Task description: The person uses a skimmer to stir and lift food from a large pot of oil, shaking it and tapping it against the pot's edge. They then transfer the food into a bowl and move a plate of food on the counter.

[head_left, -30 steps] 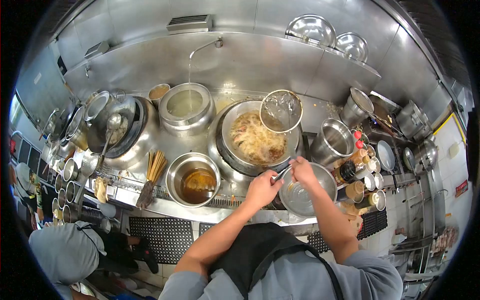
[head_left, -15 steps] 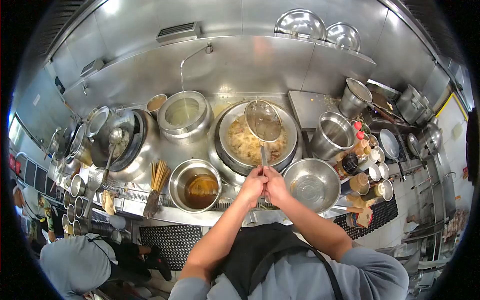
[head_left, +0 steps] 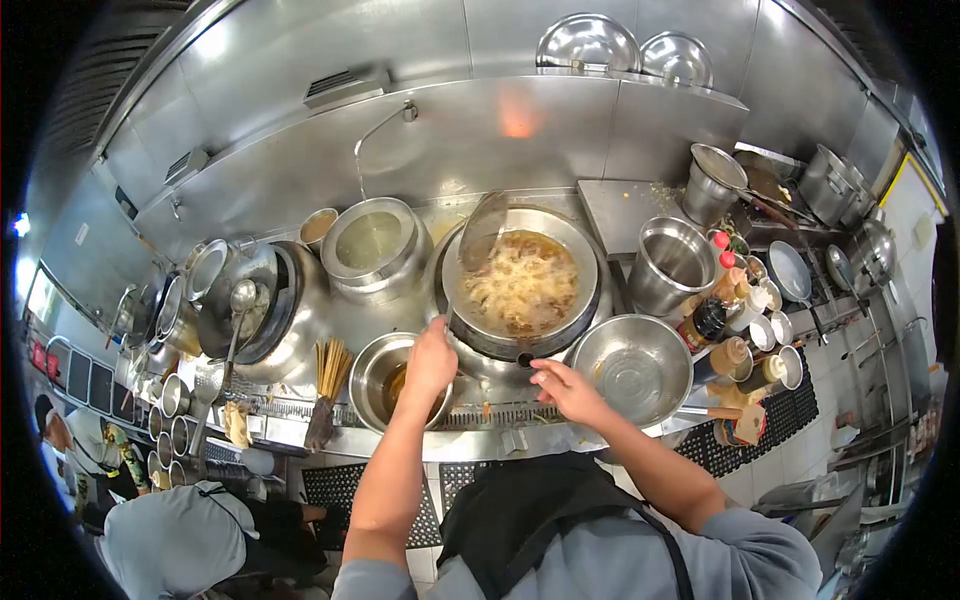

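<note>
In my left hand [head_left: 431, 358] is the handle of a round mesh strainer [head_left: 484, 235], which tilts over the left side of a large wok [head_left: 590, 270]. Bubbling, foamy oil with pale pieces of food [head_left: 525, 285] fills the wok's middle. My right hand [head_left: 568, 390] holds nothing; its fingers are apart, the fingertips close to a dark round handle end [head_left: 525, 360] at the wok's near side. Right of the wok stands a wide steel bowl [head_left: 635, 370]. Below my left hand, a steel pot [head_left: 365, 385] holds brown liquid, partly hidden by my forearm.
A pot of water [head_left: 372, 240] stands under a tap at the back. Bamboo sticks [head_left: 330, 370] stand at the left front. Sauce bottles [head_left: 728, 355] and a tall steel pot [head_left: 672, 265] are on the right. A co-worker [head_left: 180, 535] bends at the lower left.
My hands have parted. The strainer has swung left from the wok's centre, now in my left hand only, and my right hand has let go of its handle and moved slightly right.
</note>
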A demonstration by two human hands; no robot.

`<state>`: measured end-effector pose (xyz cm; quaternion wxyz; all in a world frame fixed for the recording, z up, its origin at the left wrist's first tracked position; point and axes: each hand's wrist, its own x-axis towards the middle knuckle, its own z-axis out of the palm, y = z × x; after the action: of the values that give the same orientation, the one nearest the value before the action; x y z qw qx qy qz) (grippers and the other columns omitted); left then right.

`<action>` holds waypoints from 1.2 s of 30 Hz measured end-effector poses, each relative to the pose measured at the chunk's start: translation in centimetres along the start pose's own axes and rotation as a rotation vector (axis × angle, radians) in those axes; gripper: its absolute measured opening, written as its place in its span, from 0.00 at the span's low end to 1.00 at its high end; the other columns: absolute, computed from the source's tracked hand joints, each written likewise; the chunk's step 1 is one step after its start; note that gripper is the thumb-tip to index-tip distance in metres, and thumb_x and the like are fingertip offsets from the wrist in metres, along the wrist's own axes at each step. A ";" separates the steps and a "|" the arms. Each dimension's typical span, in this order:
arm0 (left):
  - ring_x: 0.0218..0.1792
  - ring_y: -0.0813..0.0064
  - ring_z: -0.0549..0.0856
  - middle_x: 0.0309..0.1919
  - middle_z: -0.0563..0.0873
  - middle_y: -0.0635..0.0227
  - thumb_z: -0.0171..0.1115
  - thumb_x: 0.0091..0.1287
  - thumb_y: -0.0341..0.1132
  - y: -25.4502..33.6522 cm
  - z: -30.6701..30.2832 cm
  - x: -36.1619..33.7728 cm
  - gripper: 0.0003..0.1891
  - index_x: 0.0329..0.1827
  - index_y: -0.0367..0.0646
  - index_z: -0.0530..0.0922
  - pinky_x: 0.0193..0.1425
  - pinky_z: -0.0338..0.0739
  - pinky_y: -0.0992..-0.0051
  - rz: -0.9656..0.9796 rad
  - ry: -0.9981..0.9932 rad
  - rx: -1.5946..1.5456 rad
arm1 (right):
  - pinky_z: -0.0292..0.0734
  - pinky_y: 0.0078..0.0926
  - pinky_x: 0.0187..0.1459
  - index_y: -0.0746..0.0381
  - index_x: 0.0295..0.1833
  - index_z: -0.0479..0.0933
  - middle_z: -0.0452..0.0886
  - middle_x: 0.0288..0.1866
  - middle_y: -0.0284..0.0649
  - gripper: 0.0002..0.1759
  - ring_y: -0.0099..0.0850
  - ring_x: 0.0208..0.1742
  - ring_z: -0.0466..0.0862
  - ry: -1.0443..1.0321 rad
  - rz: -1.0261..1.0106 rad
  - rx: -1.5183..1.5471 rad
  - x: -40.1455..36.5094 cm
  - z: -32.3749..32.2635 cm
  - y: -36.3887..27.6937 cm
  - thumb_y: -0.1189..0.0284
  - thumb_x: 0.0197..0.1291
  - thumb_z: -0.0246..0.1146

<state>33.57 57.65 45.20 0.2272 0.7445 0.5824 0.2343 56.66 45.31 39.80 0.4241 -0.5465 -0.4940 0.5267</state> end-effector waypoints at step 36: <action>0.35 0.52 0.87 0.30 0.86 0.48 0.61 0.51 0.35 -7.6 10.9 7.1 0.12 0.30 0.34 0.85 0.43 0.81 0.58 -0.225 0.113 -0.064 | 0.73 0.18 0.30 0.57 0.59 0.73 0.77 0.38 0.31 0.17 0.18 0.30 0.74 0.024 -0.036 -0.016 4.9 -1.8 6.1 0.63 0.68 0.57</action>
<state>35.97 65.53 32.55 0.2426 0.6523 0.6664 0.2675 58.83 49.34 33.15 0.4348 -0.5472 -0.5028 0.5087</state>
